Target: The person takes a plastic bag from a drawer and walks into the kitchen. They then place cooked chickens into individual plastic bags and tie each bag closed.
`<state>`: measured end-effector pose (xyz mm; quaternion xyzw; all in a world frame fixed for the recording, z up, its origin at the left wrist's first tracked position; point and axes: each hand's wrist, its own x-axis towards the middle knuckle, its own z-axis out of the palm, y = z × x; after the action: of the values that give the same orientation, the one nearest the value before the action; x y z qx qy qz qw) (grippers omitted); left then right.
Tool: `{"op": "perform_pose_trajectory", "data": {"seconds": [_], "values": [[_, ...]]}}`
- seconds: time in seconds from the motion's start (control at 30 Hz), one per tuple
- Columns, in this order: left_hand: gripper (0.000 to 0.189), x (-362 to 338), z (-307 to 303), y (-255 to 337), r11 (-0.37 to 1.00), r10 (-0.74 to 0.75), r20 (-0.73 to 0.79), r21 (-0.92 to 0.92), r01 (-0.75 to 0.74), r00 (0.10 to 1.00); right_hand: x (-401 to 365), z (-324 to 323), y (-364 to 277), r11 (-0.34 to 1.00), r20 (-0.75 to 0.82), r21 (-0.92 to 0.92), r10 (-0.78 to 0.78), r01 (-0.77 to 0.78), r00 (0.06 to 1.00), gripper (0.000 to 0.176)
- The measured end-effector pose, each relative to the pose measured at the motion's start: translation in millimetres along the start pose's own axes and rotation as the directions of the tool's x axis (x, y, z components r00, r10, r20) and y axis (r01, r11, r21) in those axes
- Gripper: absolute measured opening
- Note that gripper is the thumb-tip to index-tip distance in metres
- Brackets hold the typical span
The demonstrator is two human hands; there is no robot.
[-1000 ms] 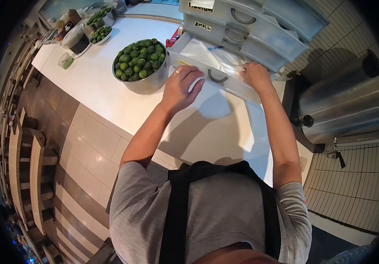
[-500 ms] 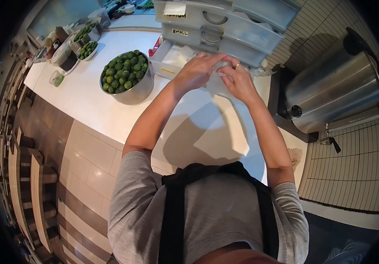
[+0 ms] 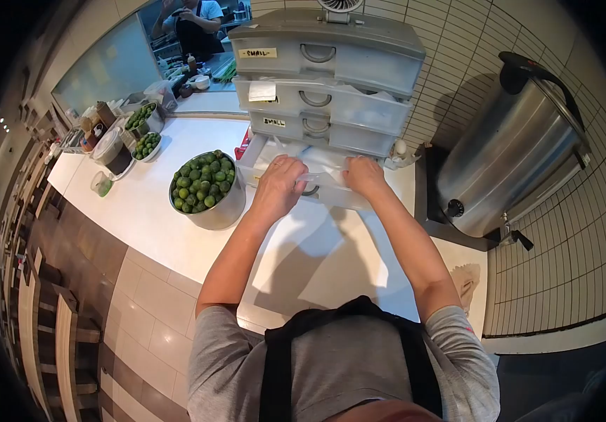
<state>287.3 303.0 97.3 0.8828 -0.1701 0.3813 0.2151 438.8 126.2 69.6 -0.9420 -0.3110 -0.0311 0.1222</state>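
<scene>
My left hand [image 3: 280, 184] and my right hand [image 3: 365, 176] are a little apart at the front of a pulled-out lower drawer [image 3: 249, 171]. Fingers of both are closed on a thin, clear plastic bag [image 3: 325, 177] stretched between them, though its outline is hard to tell from the drawer's front. White and clear plastic lies inside the drawer. Above it rises the translucent drawer unit [image 3: 373, 67], its drawers labelled "small". Left of the drawer stands a steel pot [image 3: 224, 214] heaped with small green limes [image 3: 202, 181].
A large steel urn [image 3: 507, 151] with a tap stands at the right by the tiled wall. More green fruit [image 3: 147, 145], containers and bottles line the counter's [image 3: 134, 172] far left. Beyond the pass-through is another person [image 3: 201, 24]. Wooden benches [image 3: 67, 344] stand lower left.
My hands were together above the drawer, fingers pinched; now they are apart and the plastic spans between them. My view has tilted up, showing the unit's top and the person beyond.
</scene>
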Motion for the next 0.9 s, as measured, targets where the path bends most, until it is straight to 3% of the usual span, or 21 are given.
{"op": "perform_pose_trajectory", "data": {"seconds": [0.03, 0.1, 0.2, 0.3, 0.4, 0.5, 0.6, 0.7, 0.8, 0.9], "values": [[0.033, -2.0, -1.0, 2.2, 1.0, -0.028, 0.027, 0.001, 0.028, 0.999, 2.2, -1.1, -2.7, 0.997, 0.076, -0.061, 0.05, -0.045, 0.996, 0.027], [0.035, -5.6, -8.1, 9.0, 0.996, -0.091, 0.081, 0.003, 0.091, 0.993, 7.4, 2.8, -2.4, 0.997, 0.01, -0.043, 0.063, -0.062, 0.998, 0.023], [0.042, -10.4, -9.7, 10.3, 0.999, -0.049, 0.126, -0.005, 0.05, 0.991, 5.7, 12.1, 1.9, 0.999, -0.125, 0.019, 0.047, -0.045, 0.991, 0.015], [0.05, -12.2, 2.0, 2.8, 0.999, -0.011, 0.126, -0.032, 0.015, 0.992, -23.0, -22.1, -17.7, 0.953, -0.243, 0.267, -0.078, 0.144, 0.967, 0.008], [0.053, -3.0, 16.9, 0.4, 0.998, -0.003, 0.052, -0.057, 0.006, 0.999, -31.1, -16.0, -17.7, 0.805, -0.408, 0.371, -0.307, 0.463, 0.86, 0.011], [0.057, 8.5, 30.2, 2.8, 0.999, -0.043, 0.038, -0.025, 0.044, 0.998, -35.2, -18.9, -14.9, 0.65, -0.373, 0.412, -0.518, 0.638, 0.769, 0.016], [0.058, 7.7, 31.0, -1.8, 0.979, -0.205, 0.268, 0.045, 0.201, 0.941, -21.7, -3.8, 2.5, 0.378, -0.324, 0.801, -0.378, 0.464, 0.867, 0.02], [0.056, -4.1, 30.5, -13.5, 0.975, -0.197, 0.232, 0.144, 0.167, 0.952, -9.6, -3.2, 11.4, 0.544, -0.109, 0.837, 0.053, 0.063, 0.993, 0.017], [0.052, -9.9, 22.8, -9.8, 0.983, -0.165, 0.231, 0.116, 0.141, 0.959, -5.6, -1.5, -3.1, 0.86, -0.057, 0.511, 0.024, 0.009, 0.998, 0.016], [0.054, -7.1, 23.7, -8.5, 0.998, -0.041, 0.082, 0.057, 0.036, 0.996, -14.1, -16.5, -15.2, 0.779, 0.045, 0.616, -0.188, 0.121, 0.981, 0.014]]}}
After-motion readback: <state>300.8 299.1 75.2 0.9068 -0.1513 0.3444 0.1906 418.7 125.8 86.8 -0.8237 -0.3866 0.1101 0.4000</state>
